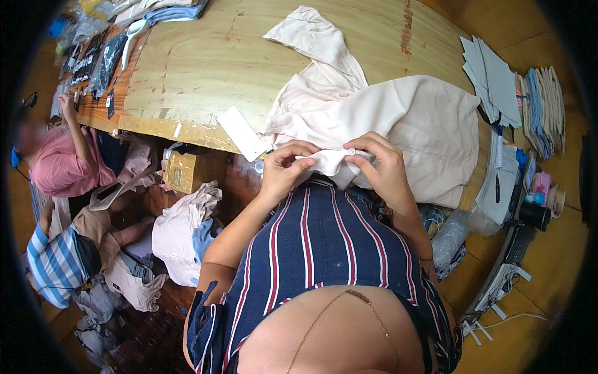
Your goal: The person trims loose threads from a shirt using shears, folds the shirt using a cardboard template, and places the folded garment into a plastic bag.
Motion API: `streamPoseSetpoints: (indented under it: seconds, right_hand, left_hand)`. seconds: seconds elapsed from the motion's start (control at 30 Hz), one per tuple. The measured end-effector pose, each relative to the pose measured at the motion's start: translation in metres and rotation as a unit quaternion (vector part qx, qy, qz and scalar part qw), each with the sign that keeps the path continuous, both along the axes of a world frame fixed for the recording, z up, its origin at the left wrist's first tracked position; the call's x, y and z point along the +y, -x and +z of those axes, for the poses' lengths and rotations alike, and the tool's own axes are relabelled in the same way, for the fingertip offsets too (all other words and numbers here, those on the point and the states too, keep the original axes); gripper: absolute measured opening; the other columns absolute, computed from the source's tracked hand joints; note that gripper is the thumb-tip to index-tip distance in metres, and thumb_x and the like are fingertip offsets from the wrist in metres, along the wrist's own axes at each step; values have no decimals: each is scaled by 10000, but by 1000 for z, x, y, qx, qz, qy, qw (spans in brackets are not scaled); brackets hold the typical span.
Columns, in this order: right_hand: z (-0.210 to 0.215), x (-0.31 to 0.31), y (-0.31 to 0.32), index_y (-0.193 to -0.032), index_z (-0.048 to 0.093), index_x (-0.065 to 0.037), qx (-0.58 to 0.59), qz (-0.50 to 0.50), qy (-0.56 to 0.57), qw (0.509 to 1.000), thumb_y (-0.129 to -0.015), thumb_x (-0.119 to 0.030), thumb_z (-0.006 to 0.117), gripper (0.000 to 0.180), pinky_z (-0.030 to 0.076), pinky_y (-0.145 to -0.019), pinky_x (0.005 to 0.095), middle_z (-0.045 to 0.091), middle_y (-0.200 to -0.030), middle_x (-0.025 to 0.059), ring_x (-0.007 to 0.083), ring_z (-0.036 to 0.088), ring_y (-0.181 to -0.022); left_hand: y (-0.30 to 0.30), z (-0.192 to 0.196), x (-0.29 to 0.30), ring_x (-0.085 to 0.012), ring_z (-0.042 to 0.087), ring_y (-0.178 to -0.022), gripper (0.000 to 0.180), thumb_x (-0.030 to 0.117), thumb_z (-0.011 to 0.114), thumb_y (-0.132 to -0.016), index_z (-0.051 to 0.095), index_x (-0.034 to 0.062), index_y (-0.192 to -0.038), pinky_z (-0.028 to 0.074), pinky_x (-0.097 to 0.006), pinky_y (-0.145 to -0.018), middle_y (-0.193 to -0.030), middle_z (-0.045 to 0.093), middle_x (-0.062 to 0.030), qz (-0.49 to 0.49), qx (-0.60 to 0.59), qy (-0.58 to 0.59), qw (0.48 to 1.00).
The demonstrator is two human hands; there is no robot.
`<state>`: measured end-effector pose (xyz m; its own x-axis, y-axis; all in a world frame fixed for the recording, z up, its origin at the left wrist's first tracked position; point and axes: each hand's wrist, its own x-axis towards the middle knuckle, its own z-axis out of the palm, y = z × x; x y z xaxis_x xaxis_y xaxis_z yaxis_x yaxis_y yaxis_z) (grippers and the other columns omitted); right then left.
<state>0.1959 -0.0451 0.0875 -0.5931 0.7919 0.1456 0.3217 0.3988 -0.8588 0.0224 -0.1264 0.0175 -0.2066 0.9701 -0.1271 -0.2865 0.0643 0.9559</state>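
Observation:
A pale cream, long-sleeved shirt [398, 118] lies spread over the near side of the table, one sleeve stretched away toward the far edge. At the table's front edge, my left hand [288, 165] pinches a narrow folded edge of the shirt between thumb and fingers. A short way to the right, my right hand [380, 159] pinches the same edge, with a small round button showing by its fingertips. Between the two hands the cloth bulges up in a loose fold. Next to my left hand is a white hang tag [243, 133], partly over the table's edge.
The worn wooden table [205, 75] bears folded clothes [165, 14] and a white handheld tool [131, 40] at far left. White paper sheets [492, 81] and folded garments [539, 112] lie right. A cardboard box [187, 169] and piled clothes [184, 237] are left, near two people [62, 162].

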Motion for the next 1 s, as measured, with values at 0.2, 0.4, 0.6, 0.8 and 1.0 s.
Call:
streamPoseSetpoints:
  seconds: [0.2, 0.4, 0.6, 0.8, 1.0]
  right_hand:
    - [-3, -2, 3, -800, 603, 11, 21, 12, -25, 999, -649, 23, 634, 154, 420, -612, 253, 569, -746, 91, 180, 556, -696]
    - [0, -1, -1, -799, 601, 17, 12, 8, -18, 1000, -651, 23, 632, 151, 410, -603, 244, 566, -738, 84, 170, 546, -684]
    - [-7, -1, -4, -800, 603, 17, 7, -3, 60, 998, -646, 16, 640, 158, 405, -614, 236, 570, -746, 76, 152, 543, -692]
    - [-13, -1, 1, -801, 604, 17, 43, 1, 57, 997, -647, 6, 652, 162, 414, -676, 240, 576, -758, 72, 150, 544, -738]
    - [-19, -4, 8, -800, 607, 12, 66, -7, 62, 996, -654, -2, 662, 156, 417, -692, 246, 588, -780, 70, 151, 547, -749]
  left_hand:
    - [-5, -12, 3, -199, 523, -911, 137, 41, 679, -631, 634, 4, -755, 417, -288, -758, -1113, 507, -133, 35, 238, -106, 965]
    - [6, -8, 6, -178, 552, -778, 122, 49, 674, -640, 629, -3, -740, 417, -264, -710, -852, 599, -95, -31, 215, -79, 973]
    - [33, 21, 7, -167, 512, -663, 128, 52, 688, -618, 636, 24, -731, 408, -266, -602, -698, 571, -62, -54, 339, -143, 928]
    - [44, 48, 13, -169, 510, -598, 143, 53, 711, -591, 618, 16, -693, 406, -271, -548, -627, 561, -52, -48, 411, -183, 892]
    - [51, 56, 14, -127, 522, -542, 136, 70, 705, -634, 596, 11, -691, 406, -228, -466, -626, 559, -51, -60, 421, -158, 891]
